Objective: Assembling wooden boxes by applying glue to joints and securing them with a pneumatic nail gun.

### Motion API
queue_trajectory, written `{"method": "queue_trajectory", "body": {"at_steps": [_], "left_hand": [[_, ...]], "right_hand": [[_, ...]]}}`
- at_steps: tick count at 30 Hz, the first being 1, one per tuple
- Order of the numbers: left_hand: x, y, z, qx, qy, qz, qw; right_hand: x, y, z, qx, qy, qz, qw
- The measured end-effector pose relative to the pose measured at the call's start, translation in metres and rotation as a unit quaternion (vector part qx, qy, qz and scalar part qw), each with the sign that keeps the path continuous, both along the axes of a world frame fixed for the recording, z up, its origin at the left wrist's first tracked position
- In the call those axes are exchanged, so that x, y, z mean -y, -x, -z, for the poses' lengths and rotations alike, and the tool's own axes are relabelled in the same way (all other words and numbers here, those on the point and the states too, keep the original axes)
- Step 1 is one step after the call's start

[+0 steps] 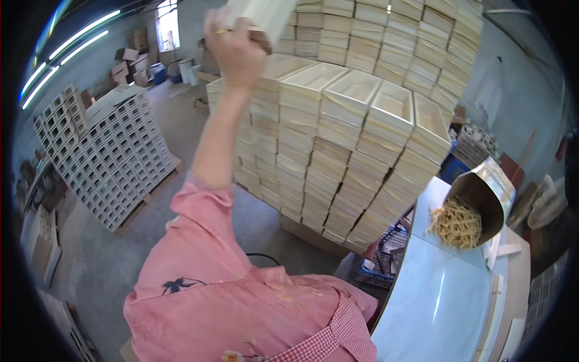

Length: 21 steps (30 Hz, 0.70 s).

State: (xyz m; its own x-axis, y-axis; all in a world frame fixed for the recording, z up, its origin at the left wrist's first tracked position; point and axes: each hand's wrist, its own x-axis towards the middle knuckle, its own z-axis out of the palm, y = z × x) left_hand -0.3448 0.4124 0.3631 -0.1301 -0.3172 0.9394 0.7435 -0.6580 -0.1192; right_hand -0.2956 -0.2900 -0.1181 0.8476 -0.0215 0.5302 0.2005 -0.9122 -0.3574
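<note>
My left hand (236, 51) is raised high, at the top edge of the view, with the arm stretched out in a pink sleeve. Its fingers are closed on a pale wooden box (265, 15), tilted and partly cut off by the frame. Just below and to the right stands a tall stack of similar wooden boxes (295, 127). The top layer lies with open sides up, such as the open box (392, 102). My right hand does not show.
More stacked boxes (386, 45) rise behind. On the left stands a grid-like stack (120, 157) on a pallet. At right, a bluish-white worktop (434, 283) bears an open-ended brown container (491, 205) with tangled thin tan strips (456, 224). A blue basket (386, 253) sits below.
</note>
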Motion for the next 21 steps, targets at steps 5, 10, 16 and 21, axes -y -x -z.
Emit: {"method": "queue_trajectory", "body": {"at_steps": [5, 10, 16, 21], "left_hand": [[-0.148, 0.124, 0.022, 0.063, 0.157, -0.071, 0.983], [-0.222, 0.153, 0.08, 0.027, 0.304, -0.098, 0.947], [-0.241, 0.142, 0.108, -0.17, 0.373, -0.037, 0.911], [-0.251, 0.125, 0.105, -0.209, 0.426, -0.048, 0.879]], "right_hand": [[0.024, -0.017, 0.016, -0.085, 0.012, -0.032, 0.996], [0.032, -0.029, 0.02, -0.153, 0.05, -0.029, 0.987], [0.046, -0.035, 0.023, -0.249, 0.108, -0.025, 0.962], [0.052, -0.022, 0.014, -0.34, 0.139, 0.026, 0.93]]}}
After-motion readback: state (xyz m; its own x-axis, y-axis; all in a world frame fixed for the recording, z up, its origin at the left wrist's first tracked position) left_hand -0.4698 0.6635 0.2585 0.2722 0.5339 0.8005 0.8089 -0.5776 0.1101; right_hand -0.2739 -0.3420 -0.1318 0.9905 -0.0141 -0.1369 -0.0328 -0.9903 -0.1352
